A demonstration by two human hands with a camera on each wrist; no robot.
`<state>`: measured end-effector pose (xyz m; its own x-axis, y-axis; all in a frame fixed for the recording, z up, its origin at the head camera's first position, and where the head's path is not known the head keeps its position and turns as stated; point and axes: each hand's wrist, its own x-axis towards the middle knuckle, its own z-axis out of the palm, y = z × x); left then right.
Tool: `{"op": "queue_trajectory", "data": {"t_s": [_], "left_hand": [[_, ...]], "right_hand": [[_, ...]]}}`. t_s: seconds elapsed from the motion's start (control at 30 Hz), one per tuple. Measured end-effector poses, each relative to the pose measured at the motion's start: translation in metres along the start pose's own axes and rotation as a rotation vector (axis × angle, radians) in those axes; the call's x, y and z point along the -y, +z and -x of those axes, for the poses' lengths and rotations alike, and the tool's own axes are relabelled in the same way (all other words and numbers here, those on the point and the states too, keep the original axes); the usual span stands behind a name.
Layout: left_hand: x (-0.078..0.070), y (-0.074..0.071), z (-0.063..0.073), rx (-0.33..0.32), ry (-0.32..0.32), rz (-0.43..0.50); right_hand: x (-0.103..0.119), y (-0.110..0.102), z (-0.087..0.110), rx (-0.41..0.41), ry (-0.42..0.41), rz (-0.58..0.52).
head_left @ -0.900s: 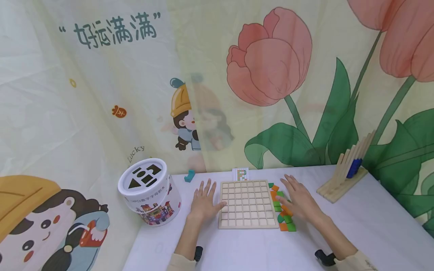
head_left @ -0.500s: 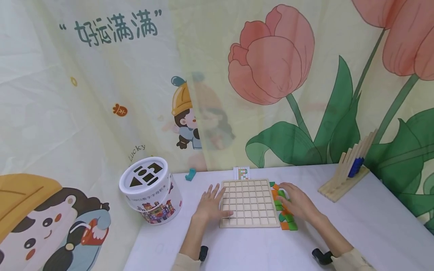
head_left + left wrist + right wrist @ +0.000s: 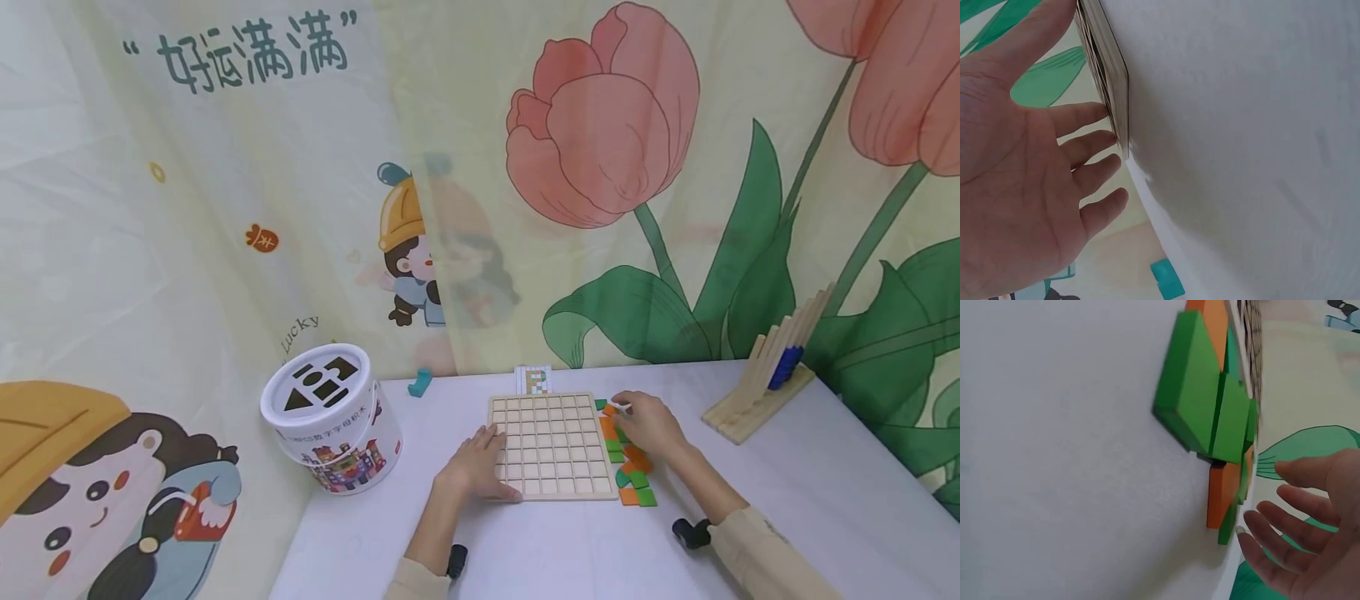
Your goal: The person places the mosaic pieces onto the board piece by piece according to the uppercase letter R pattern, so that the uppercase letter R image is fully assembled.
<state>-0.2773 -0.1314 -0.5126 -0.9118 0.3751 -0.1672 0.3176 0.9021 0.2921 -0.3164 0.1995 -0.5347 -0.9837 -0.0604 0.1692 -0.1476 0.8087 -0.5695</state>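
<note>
On the white table lies a square wooden grid board [image 3: 555, 446] with bare compartments. My left hand [image 3: 474, 465] rests at its left side, fingertips on the edge and thumb by the near left corner. In the left wrist view, the fingers [image 3: 1090, 149] are loosely bent against the board's edge [image 3: 1116, 81]. Along the right side is a strip of small orange and green blocks [image 3: 637, 479]. Over the far end of that strip hovers my right hand [image 3: 652, 423], fingertips close above an orange block. The right wrist view shows its relaxed fingers [image 3: 1285, 537] beside the green blocks [image 3: 1191, 387], holding nothing.
A patterned card [image 3: 534, 380] lies behind the board. At the left stands a white lidded bucket [image 3: 337, 433], with a teal block [image 3: 420, 382] near the back edge. A wooden stand with upright sticks and blue pieces [image 3: 786, 368] is at the back right.
My left hand has moved right and toward me onto the board's left edge. The right hand has drawn its fingers in and come over the far end of the block strip.
</note>
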Motion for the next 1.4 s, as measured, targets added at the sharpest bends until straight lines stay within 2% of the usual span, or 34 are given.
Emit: {"op": "queue_trajectory", "data": {"t_s": [0.17,0.33,0.67,0.93,1.17,1.4], "left_hand": [[0.001,0.001,-0.001,0.005,-0.015,-0.001],[0.001,0.003,-0.001,0.01,-0.019,0.018],[0.0,0.002,-0.002,0.003,-0.042,0.042],[0.0,0.002,-0.003,0.002,-0.035,0.028],[-0.002,0.001,-0.002,0.006,-0.024,0.032],[-0.001,0.002,-0.001,-0.003,-0.033,0.01]], "right_hand": [[-0.002,0.008,-0.021,-0.02,-0.004,0.06],[-0.004,0.012,-0.029,-0.019,0.018,0.066],[-0.01,0.008,-0.035,-0.043,0.044,-0.092],[-0.006,0.003,-0.039,-0.096,0.025,-0.212],[0.003,0.007,-0.045,-0.061,0.09,-0.323],[0.012,0.016,-0.054,-0.032,0.083,-0.365]]}}
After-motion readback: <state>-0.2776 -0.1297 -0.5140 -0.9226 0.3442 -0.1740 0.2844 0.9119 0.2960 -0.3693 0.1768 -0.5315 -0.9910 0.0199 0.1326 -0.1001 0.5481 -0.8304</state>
